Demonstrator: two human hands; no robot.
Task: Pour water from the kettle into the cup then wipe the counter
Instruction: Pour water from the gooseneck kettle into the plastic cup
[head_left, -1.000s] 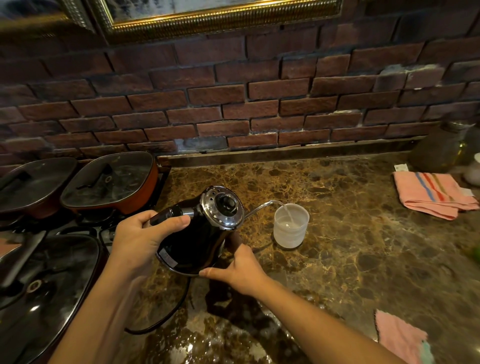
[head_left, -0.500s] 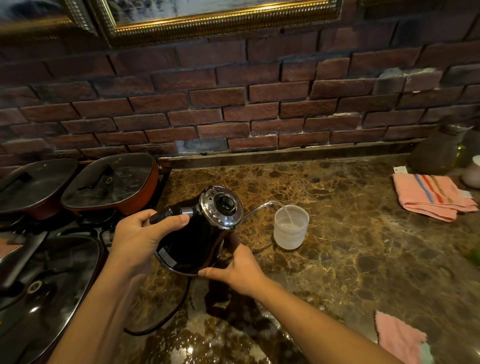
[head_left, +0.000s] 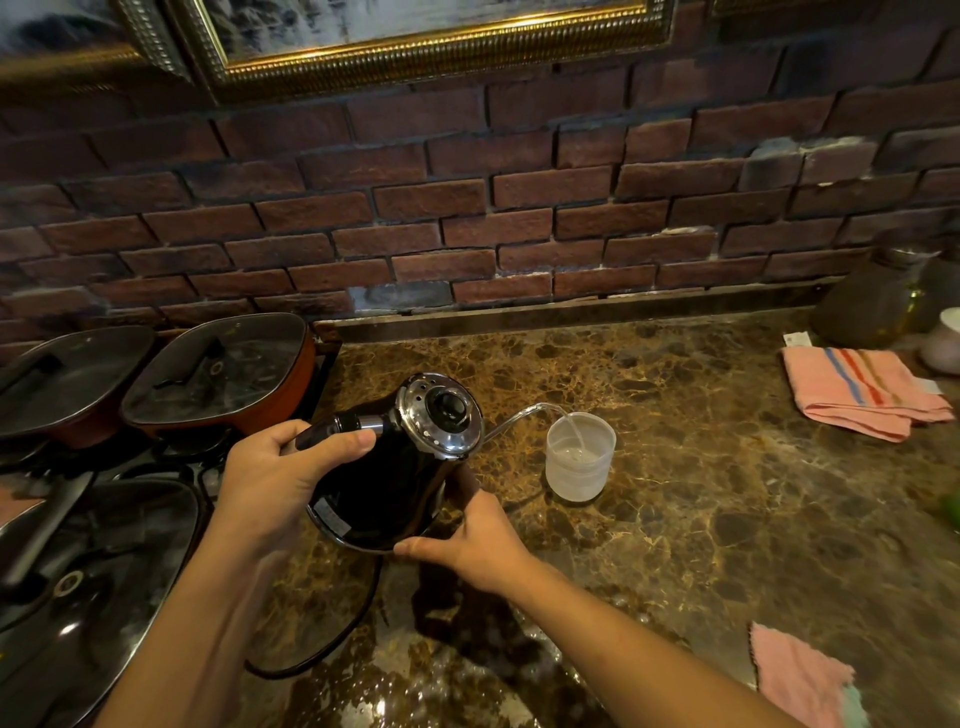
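A black kettle (head_left: 395, 483) with a chrome lid is tilted to the right above the brown marble counter (head_left: 701, 509). Its thin spout hangs over a translucent cup (head_left: 579, 457), and a stream of water runs into the cup, which is partly full. My left hand (head_left: 283, 478) is shut on the kettle's handle. My right hand (head_left: 475, 535) holds the kettle's base from below. A pink cloth (head_left: 802, 680) lies at the counter's near right edge.
A striped pink towel (head_left: 857, 389) lies at the back right beside a dark jar (head_left: 872, 306) and a white bowl (head_left: 943, 340). Lidded pans (head_left: 218, 374) fill the stove on the left. The kettle's cord (head_left: 332, 639) loops below. A brick wall stands behind.
The kettle stays tilted and both hands hold still. Water keeps flowing and the level in the cup has risen a little.
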